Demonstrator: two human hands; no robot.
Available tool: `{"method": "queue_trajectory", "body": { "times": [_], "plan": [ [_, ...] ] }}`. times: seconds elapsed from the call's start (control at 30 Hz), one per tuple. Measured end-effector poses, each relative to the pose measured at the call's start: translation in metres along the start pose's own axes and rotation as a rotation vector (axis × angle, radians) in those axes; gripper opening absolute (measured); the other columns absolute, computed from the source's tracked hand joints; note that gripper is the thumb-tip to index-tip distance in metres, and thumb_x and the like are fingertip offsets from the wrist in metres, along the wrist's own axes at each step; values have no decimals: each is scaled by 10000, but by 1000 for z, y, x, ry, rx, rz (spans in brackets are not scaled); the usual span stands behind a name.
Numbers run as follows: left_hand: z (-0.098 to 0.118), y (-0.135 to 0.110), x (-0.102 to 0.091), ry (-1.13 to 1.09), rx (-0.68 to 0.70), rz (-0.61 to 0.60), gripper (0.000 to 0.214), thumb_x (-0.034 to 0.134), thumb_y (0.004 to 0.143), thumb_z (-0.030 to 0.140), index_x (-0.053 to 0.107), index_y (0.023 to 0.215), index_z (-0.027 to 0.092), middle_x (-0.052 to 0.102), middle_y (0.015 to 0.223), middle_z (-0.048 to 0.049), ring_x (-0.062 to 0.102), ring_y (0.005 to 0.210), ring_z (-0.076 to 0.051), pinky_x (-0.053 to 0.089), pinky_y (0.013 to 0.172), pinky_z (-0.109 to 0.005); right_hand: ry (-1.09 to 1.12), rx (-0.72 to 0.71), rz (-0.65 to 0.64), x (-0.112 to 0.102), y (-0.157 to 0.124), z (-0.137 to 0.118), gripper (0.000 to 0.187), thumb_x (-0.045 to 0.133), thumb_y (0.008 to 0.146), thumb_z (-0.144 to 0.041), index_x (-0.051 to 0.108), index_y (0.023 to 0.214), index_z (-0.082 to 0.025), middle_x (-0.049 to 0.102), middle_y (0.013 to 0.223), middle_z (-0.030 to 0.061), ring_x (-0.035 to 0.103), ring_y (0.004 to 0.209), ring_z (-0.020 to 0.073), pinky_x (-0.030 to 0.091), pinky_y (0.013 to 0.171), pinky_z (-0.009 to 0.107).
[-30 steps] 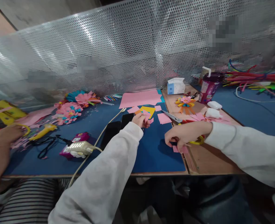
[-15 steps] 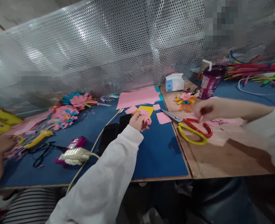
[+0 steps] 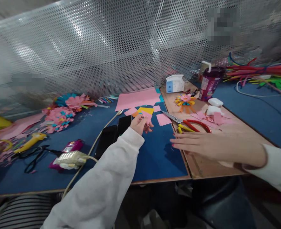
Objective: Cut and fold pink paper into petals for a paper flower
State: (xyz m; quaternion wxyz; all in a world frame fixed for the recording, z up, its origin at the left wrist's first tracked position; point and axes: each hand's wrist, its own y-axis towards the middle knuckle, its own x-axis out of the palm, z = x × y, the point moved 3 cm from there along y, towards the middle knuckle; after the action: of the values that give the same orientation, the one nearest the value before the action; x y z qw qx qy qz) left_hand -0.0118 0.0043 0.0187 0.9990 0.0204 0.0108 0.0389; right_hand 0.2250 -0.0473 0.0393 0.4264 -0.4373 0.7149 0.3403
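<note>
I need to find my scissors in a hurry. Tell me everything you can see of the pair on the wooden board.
The scissors lie flat on the wooden board, right of the blue mat. The metal blades are shut and point back-left toward a small pink paper square. One handle loop looks red, the other yellow, apparently plastic. The right hand hovers in front, fingers outstretched, and hides the near part of the loops; it does not appear to touch them. Pink paper scraps lie just beyond.
</note>
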Motion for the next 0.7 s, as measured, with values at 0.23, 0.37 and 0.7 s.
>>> {"method": "queue_trajectory", "body": {
  "times": [0.23, 0.37, 0.7],
  "plan": [
    [1, 2, -5, 28, 40, 37, 201, 559, 709, 324, 426, 675, 177, 592, 488, 25, 496, 321, -92, 332, 323, -183, -161, -273, -52, 25, 13, -4, 476, 343, 857, -14, 474, 1296, -143, 429, 1345, 117, 398, 1251, 162, 397, 1022, 324],
    [2, 0, -3, 36, 49, 26, 189, 553, 717, 318, 435, 686, 174, 587, 482, 27, 494, 324, -87, 327, 325, -178, -399, -397, 26, 35, 1, -8, 417, 340, 862, -55, 518, 1239, -40, 461, 1291, 196, 459, 1195, 256, 467, 950, 394],
    [3, -2, -1, 44, 52, 17, 147, 522, 746, 278, 435, 686, 177, 587, 479, 34, 500, 329, -82, 331, 332, -171, -807, -593, 91, 34, -4, -28, 440, 269, 830, -41, 668, 1017, -47, 620, 1066, 198, 613, 974, 287, 551, 825, 369]
  ]
}}
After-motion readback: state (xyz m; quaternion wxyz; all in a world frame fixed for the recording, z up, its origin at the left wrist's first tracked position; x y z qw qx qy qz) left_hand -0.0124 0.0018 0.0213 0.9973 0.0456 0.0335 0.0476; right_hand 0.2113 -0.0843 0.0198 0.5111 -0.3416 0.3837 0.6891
